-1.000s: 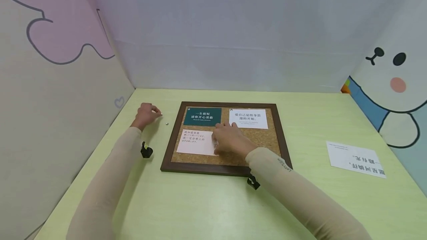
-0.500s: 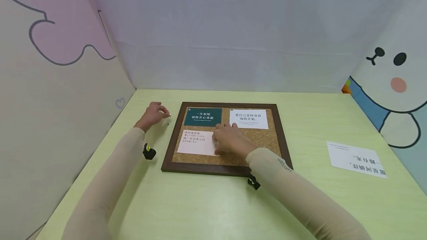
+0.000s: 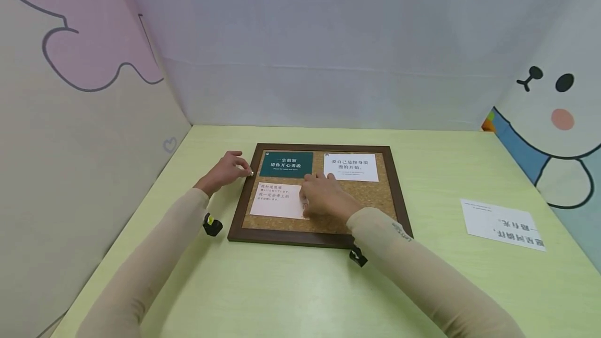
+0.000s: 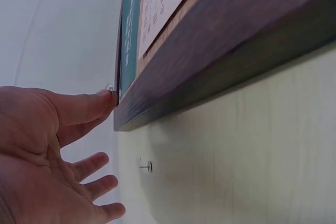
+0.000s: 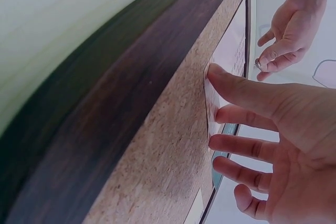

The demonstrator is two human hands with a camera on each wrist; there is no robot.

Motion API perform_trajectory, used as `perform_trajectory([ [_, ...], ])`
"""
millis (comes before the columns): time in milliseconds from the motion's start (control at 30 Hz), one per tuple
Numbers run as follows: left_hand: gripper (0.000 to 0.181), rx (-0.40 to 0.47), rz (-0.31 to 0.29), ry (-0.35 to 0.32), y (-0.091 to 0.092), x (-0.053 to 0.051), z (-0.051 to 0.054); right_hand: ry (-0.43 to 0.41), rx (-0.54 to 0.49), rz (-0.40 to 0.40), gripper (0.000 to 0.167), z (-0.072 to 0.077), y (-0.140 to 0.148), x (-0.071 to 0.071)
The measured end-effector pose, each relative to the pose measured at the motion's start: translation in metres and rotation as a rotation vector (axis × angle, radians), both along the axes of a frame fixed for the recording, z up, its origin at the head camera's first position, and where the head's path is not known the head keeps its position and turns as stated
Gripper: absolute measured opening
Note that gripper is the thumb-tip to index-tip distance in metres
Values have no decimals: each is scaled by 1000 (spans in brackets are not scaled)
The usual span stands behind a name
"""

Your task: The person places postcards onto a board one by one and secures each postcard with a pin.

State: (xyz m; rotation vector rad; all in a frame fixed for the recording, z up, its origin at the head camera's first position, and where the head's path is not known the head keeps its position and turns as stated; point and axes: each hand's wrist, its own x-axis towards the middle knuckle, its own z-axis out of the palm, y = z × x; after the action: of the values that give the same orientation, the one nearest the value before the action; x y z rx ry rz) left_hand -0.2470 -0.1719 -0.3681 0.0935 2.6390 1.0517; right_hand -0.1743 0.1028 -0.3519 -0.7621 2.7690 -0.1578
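My left hand (image 3: 226, 170) pinches a thumbtack (image 4: 111, 89) between thumb and forefinger, just by the left edge of a cork board (image 3: 305, 237) with a dark wooden frame. Its other fingers are spread in the left wrist view. On the board's lower left lies a pale pink card (image 3: 274, 207) with printed writing. My right hand (image 3: 325, 196) rests its fingertips on that card's right end and covers part of it. A green card (image 3: 286, 173) and a white card (image 3: 352, 175) lie along the upper part of the board.
A second thumbtack (image 4: 149, 167) sits on the pale table (image 3: 300, 286), left of the board. Farther right lies another white card (image 3: 483, 220), its writing upside down. A white cloth wall (image 3: 328, 56) stands behind the table.
My left hand has moved right with the thumbtack, from the bare table to the board's left edge. The right hand has stayed in place on the pink card.
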Motion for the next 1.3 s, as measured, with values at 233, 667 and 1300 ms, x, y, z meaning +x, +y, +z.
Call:
perform_trajectory([
  [233,17,0,-40,-16,9,7,-2,0,2,1,27,1,0,2],
  [667,12,-77,-78,-33,22,12,-5,-8,-1,1,25,0,0,2],
  [1300,18,-208,-114,-52,33,7,2,10,27,5,27,1,0,2],
])
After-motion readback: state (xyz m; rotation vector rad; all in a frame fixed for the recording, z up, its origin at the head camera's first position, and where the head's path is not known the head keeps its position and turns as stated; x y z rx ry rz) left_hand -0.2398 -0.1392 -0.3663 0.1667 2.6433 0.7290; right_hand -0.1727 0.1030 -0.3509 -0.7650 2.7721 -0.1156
